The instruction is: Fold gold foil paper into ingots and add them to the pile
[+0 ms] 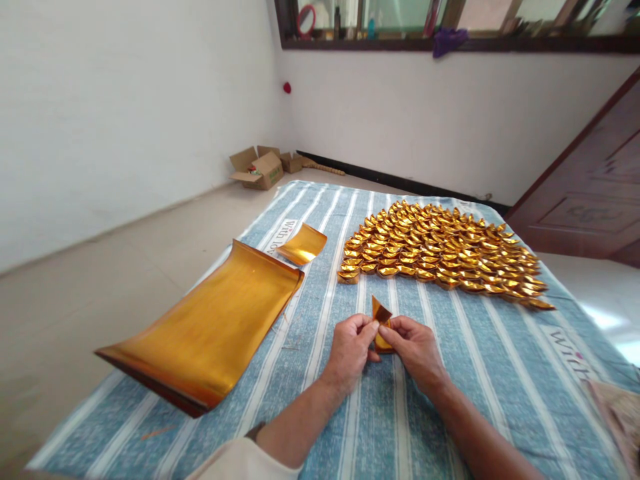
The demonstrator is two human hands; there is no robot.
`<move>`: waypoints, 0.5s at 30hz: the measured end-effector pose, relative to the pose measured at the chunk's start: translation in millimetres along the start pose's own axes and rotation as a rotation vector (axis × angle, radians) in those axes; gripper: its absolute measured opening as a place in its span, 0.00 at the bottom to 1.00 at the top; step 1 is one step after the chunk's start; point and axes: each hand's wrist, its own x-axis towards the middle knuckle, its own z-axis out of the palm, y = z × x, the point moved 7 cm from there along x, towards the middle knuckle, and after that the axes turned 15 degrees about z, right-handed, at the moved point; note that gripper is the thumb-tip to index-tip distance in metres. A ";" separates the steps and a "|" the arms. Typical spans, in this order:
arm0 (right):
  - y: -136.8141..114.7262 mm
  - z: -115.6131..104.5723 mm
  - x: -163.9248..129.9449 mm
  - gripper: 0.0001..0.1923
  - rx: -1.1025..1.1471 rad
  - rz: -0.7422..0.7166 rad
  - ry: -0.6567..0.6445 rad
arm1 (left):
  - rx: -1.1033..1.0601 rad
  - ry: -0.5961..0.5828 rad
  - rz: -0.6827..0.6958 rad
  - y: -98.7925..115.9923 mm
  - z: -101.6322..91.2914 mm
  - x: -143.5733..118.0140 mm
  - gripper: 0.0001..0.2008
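Between my two hands is a small piece of gold foil paper (381, 311), partly folded, with one pointed flap standing up. My left hand (351, 347) pinches it from the left with thumb and fingers. From the right, my right hand (416, 347) pinches the same piece, the thumbs almost meeting. Some of the paper is hidden behind the fingers. Beyond my hands, many folded gold paper ingots (440, 250) stand in tight rows. To the left lies a large stack of gold foil sheets (210, 320) with curled edges, and a smaller curled gold sheet (304, 245) sits behind it.
A blue and white striped cloth (310, 413) covers the table. Open cardboard boxes (267, 170) stand on the floor by the wall. A brown panelled door (590, 180) is at the right, and a window ledge (380, 44) holds several small items.
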 end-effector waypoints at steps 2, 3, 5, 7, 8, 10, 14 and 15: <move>0.5 -0.6 0.1 0.21 0.006 0.011 0.003 | -0.027 -0.011 -0.026 0.6 0.8 -0.6 0.11; 0.6 -0.8 -0.1 0.21 0.004 0.016 0.004 | -0.039 -0.023 -0.040 1.2 1.1 -0.8 0.11; 0.2 -1.1 -0.8 0.21 0.002 0.019 0.001 | -0.059 -0.054 -0.066 3.2 1.2 -1.0 0.11; -0.2 -1.1 -1.5 0.20 0.009 0.012 -0.011 | -0.065 -0.093 -0.085 5.1 0.7 -0.8 0.09; -0.2 -1.0 -1.8 0.20 0.014 0.006 -0.018 | -0.063 -0.115 -0.090 5.9 0.5 -0.6 0.08; 0.2 -1.0 -1.9 0.20 0.020 -0.007 -0.028 | -0.046 -0.151 -0.080 7.2 -0.2 0.4 0.07; 1.8 -1.8 -1.5 0.19 0.026 -0.017 -0.031 | -0.011 -0.182 0.004 11.3 -2.3 3.4 0.05; 2.3 -1.8 -1.3 0.19 0.028 -0.011 -0.036 | 0.004 -0.191 0.028 12.9 -2.6 4.0 0.04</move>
